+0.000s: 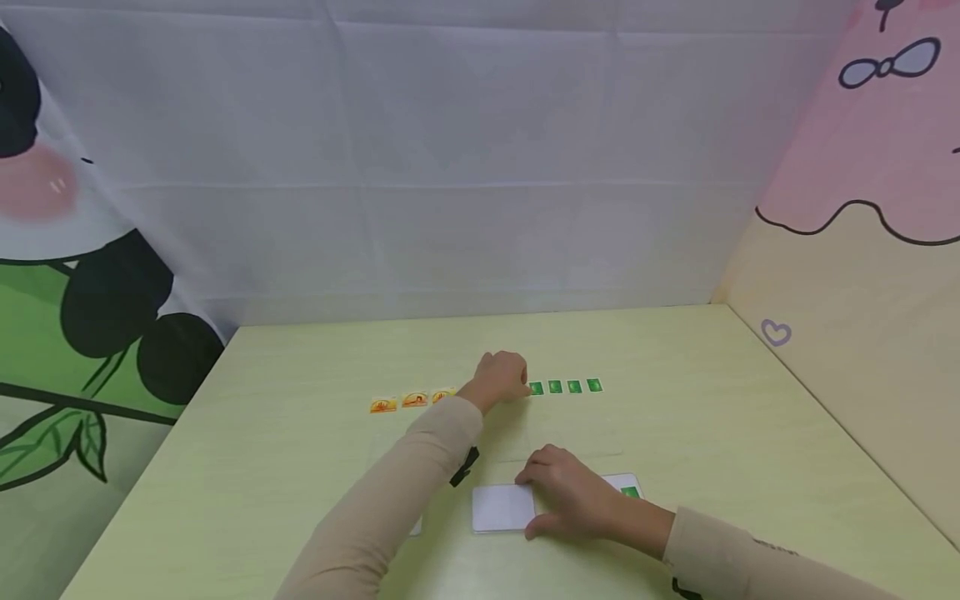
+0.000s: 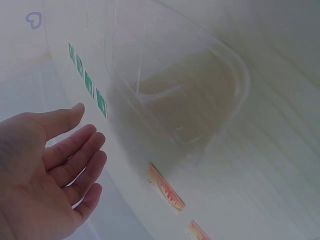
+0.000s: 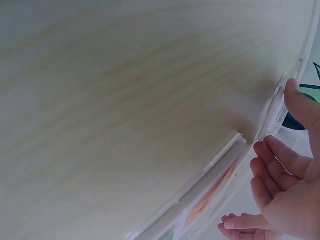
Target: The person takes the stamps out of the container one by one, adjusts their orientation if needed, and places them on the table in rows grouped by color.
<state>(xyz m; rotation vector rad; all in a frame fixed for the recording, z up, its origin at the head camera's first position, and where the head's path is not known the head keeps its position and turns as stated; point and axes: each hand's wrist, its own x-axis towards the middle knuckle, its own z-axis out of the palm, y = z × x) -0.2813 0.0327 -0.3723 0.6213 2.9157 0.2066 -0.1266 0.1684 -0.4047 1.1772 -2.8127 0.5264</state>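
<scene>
In the head view my left hand (image 1: 501,379) reaches over the table between a row of small orange picture pieces (image 1: 414,400) and a row of small green pieces (image 1: 555,387). The left wrist view shows its fingers loosely bent, thumb apart, with nothing held; the green pieces (image 2: 88,82) lie just beyond. My right hand (image 1: 570,496) grips the right end of a white rectangular card or flat box (image 1: 501,508), thumb and fingers on opposite edges. Partly behind that hand lies a white-bordered piece with a green square (image 1: 622,481).
A clear plastic compartment tray (image 2: 185,100) stands on the table (image 1: 247,467); in the head view only faint outlines of it show. A white corner (image 1: 416,527) peeks out beside the left sleeve. A white cloth wall (image 1: 480,167) rises behind, with a printed panel (image 1: 847,333) at right.
</scene>
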